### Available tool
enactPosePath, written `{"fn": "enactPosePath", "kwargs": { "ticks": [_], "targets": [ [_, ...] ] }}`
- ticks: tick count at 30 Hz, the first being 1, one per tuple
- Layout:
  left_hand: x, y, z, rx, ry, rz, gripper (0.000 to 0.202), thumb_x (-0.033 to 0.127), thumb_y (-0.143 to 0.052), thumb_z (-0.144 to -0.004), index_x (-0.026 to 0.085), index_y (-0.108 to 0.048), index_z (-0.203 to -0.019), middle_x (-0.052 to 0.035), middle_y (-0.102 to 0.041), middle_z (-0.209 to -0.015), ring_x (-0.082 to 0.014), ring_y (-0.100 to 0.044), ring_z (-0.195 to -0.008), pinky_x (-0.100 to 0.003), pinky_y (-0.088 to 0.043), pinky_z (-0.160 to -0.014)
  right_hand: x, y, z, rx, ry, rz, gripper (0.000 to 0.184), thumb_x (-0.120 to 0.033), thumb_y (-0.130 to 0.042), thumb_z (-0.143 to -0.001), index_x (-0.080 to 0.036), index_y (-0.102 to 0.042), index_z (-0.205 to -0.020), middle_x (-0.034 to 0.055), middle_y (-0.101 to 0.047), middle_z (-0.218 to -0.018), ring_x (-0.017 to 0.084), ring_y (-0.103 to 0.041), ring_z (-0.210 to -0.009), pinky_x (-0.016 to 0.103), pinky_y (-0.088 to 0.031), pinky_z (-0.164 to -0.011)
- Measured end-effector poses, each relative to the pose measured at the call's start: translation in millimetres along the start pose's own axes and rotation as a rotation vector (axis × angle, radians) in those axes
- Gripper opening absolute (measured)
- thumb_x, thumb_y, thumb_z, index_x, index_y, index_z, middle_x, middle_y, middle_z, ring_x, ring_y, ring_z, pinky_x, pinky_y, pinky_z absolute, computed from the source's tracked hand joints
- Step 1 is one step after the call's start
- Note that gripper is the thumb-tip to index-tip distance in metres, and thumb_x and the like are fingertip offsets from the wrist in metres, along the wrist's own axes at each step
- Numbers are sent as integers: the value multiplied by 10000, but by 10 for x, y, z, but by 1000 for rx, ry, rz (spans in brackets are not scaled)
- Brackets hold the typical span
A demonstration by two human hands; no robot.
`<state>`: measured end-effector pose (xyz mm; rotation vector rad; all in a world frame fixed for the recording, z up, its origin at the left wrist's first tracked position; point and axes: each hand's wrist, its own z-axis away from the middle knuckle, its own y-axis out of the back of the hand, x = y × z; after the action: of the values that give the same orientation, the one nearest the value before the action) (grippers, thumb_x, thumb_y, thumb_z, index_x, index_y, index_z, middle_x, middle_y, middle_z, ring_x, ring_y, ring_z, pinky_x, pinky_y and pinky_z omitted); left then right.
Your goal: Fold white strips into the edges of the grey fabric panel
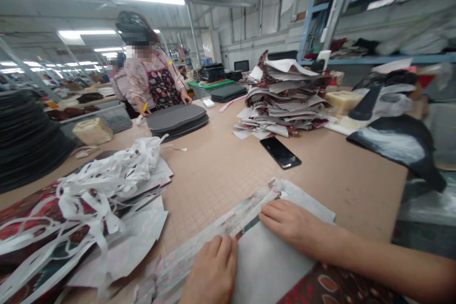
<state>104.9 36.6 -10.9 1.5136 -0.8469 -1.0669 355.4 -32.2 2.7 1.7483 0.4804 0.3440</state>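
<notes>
A white-backed fabric piece (pixel 265 261) lies across the front of the table, with a folded strip (pixel 228 228) along its far edge. My left hand (pixel 215 266) bears down on that fold from the near side, fingers bent and close together on the cloth. My right hand (pixel 285 221) grips the same fold farther right, its fingers curled over the edge. Between the hands a dark, patterned sliver of the cloth shows. Brown-red printed fabric (pixel 331 285) shows beneath my right forearm. The fingertips of both hands are partly hidden.
White tape strips (pixel 110 185) tangle over printed fabric at left. A black phone (pixel 280 153) lies before a tall fabric stack (pixel 285 99). Black oval panels (pixel 178 121) sit before a co-worker (pixel 160 76). A round black stack (pixel 28 142) stands far left; the table edge (pixel 399 204) is at right.
</notes>
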Motion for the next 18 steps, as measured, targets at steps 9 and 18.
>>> {"fn": "enactPosePath", "kwargs": {
  "ticks": [9,18],
  "targets": [
    [-119,60,514,102,69,48,481,-40,-466,-738,128,-495,-1188,-73,-589,-1062,-224,-546,-898,-318,-492,-775,-125,31,-141,18,-54,-39,206,-8,-485,-828,-111,-585,-975,99,-578,-947,211,-527,-852,348,-478,-760],
    [-216,68,846,159,209,205,425,-25,-396,-779,176,-506,-1136,-60,-581,-989,-194,-548,-848,-279,-471,-714,-269,-135,-265,39,111,32,222,47,-423,-761,-120,-566,-792,71,-563,-774,199,-514,-688,315,-438,-619]
  ]
}}
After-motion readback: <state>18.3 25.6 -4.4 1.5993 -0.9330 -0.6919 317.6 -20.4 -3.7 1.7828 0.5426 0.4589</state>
